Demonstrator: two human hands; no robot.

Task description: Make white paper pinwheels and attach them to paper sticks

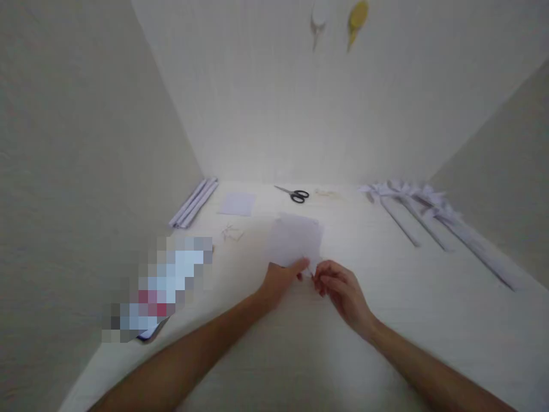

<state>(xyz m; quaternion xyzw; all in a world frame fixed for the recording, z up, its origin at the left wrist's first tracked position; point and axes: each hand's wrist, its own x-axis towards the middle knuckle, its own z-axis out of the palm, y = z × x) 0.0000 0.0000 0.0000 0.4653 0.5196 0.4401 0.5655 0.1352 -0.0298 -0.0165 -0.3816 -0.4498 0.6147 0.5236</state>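
Single head-worn view, angled forward and down, close over table (pixel 429 320)

My hands pinch thin matt pale paper sheet (pixel 295 240). Surface (pixel 386 320) smooth, pale, wood-look. Scissors (pixel 294 193): black plastic handles, metal blades. Rolled paper sticks (pixel 195 202) matt lilac.
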